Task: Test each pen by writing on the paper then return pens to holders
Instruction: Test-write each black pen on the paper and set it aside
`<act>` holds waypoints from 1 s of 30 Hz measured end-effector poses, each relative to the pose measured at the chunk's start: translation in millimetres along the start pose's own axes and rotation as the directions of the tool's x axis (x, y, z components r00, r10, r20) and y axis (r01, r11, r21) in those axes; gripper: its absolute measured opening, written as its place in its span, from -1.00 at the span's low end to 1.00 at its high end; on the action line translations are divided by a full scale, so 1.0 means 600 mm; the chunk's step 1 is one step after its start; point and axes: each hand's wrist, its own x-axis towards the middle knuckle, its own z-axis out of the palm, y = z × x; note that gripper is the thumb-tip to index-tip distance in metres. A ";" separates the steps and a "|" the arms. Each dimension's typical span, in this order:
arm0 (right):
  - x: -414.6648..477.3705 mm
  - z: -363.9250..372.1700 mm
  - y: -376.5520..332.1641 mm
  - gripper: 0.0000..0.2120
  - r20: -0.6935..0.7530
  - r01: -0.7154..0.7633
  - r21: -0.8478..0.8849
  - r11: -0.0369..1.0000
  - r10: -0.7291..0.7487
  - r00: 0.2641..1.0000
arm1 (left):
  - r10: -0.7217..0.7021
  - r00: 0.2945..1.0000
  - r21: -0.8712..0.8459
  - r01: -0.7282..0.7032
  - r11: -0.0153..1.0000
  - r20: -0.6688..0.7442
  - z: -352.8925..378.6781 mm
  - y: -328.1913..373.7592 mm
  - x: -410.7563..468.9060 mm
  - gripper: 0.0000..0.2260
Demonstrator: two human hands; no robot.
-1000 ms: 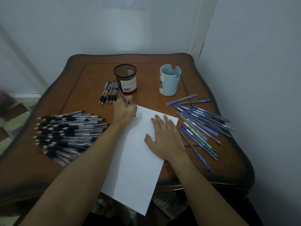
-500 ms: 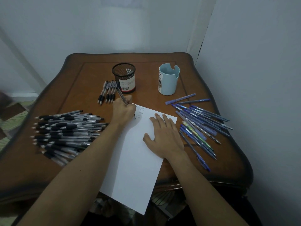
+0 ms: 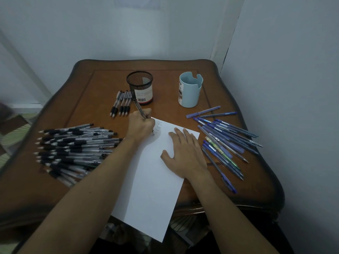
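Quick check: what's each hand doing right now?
Left hand: grips a pen, tip at the paper.
Right hand: open, flat on the paper.

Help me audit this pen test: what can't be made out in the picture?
Head view:
- Marks on the paper: too small and faint to read.
- Lower barrel of the pen: wrapped by the left hand.
- Right end of the black pens: covered by the left forearm.
- Mesh holder label print: too small.
- Paper under the right hand: covered.
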 end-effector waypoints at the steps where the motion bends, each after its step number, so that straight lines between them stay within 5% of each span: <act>1: 0.000 0.000 0.000 -0.25 -0.002 0.000 -0.001 1.000 0.000 1.000 | -0.006 1.000 -0.002 0.006 1.000 0.001 0.000 -0.003 0.001 -0.78; 16: 0.000 -0.003 -0.001 -0.25 0.008 -0.002 -0.010 1.000 0.002 1.000 | -0.019 1.000 -0.003 0.019 1.000 0.016 0.001 0.006 -0.006 -0.70; 27: -0.002 -0.005 -0.001 -0.26 0.009 0.002 -0.002 1.000 -0.002 1.000 | -0.171 0.984 -0.234 0.156 0.960 -0.043 -0.015 0.000 0.009 -0.96; 30: -0.002 -0.005 -0.002 -0.25 0.007 -0.002 -0.004 1.000 0.002 1.000 | -0.179 0.981 -0.147 0.168 0.975 -0.072 -0.023 0.012 0.005 -0.67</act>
